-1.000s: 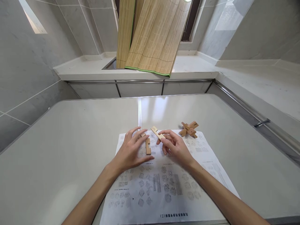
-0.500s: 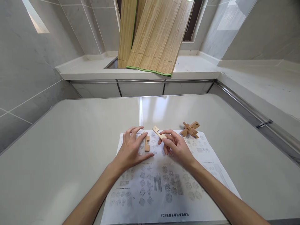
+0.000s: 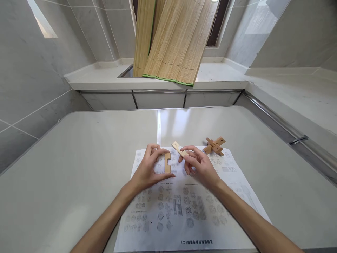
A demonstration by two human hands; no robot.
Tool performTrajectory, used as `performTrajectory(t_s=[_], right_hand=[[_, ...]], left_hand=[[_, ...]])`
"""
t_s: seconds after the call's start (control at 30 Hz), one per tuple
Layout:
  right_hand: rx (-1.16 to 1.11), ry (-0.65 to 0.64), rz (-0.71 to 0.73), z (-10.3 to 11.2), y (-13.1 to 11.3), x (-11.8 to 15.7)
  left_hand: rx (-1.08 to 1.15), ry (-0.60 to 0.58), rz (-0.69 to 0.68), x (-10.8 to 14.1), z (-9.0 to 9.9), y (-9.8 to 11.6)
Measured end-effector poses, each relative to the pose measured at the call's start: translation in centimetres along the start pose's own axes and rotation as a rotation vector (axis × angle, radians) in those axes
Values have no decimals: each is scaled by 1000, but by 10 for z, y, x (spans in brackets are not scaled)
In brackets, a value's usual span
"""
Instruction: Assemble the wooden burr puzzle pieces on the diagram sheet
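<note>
A notched wooden piece [image 3: 167, 163] is held upright between the thumb and fingertips of my left hand [image 3: 147, 168], its notch facing right. My right hand [image 3: 201, 164] pinches a paler notched wooden stick [image 3: 179, 149], tilted with its far end up to the left. Both hands are over a printed sheet [image 3: 179, 239] covered with small diagrams. Beyond my right hand, at the sheet's far right edge, lies a cross-shaped assembly of interlocked wooden pieces [image 3: 214, 146].
The sheet lies on a pale table [image 3: 65, 168] with a seam down its middle. Behind the table are a metal rail and a white ledge [image 3: 92, 79], where a bamboo mat [image 3: 176, 45] hangs down. Tiled walls stand on both sides.
My left hand has closed its fingers on the notched piece, which has turned so that its notch shows more plainly to the right. My right hand and its stick have hardly moved.
</note>
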State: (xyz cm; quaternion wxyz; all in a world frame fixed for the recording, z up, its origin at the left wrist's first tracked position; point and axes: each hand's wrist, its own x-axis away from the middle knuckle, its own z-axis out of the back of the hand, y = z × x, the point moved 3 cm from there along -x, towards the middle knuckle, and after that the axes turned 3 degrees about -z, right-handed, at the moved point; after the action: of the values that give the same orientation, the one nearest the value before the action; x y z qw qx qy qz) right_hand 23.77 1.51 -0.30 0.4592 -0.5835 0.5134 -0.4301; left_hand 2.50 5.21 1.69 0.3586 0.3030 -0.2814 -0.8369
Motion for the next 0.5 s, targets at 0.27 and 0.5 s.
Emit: performTrajectory(t_s=[0.27, 0.5], right_hand=[[-159, -180, -100, -2, 1, 0], [-45, -281, -125, -9, 2, 4]], left_hand=[[535, -87, 234, -1, -4, 7], [578, -103, 250, 1, -9, 12]])
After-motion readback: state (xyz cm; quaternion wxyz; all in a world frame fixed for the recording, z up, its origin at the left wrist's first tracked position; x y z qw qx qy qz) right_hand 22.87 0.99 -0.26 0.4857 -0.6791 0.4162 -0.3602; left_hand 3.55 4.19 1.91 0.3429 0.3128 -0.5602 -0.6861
